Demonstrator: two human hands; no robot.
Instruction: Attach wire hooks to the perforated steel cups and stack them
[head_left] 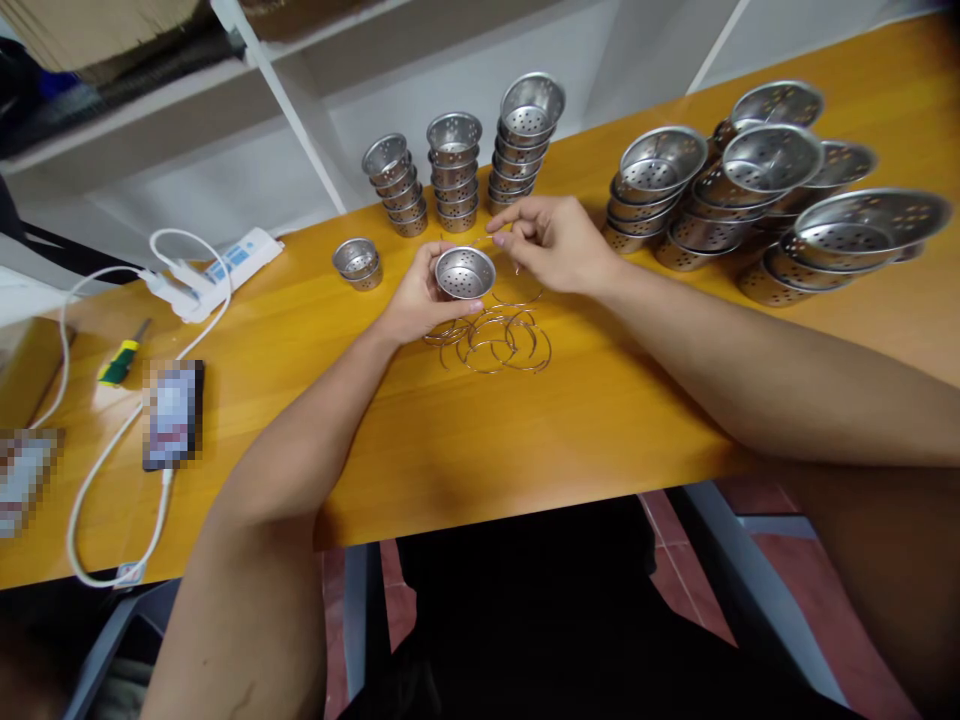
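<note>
Looks to me like a small workroom: perforated cups (454,176) stacked at tabletop (420,440) upper centre and right, wire rings (504,322) mid-frame, screwdriver (118,365) at left, shelving (127,115) upper left.

Toward the left end of the tabletop (450,440), by its far edge, white power strip (251,255); then, toward the front edge, green-and-yellow-handled tool (120,365) and phone (172,415) with white cable (166,488).

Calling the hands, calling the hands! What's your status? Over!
Left hand: holding holed metal cup. Right hand: pinching thin wire by the cup's rim. Wire rings on table close by; nothing seen blocking either hand.
</note>
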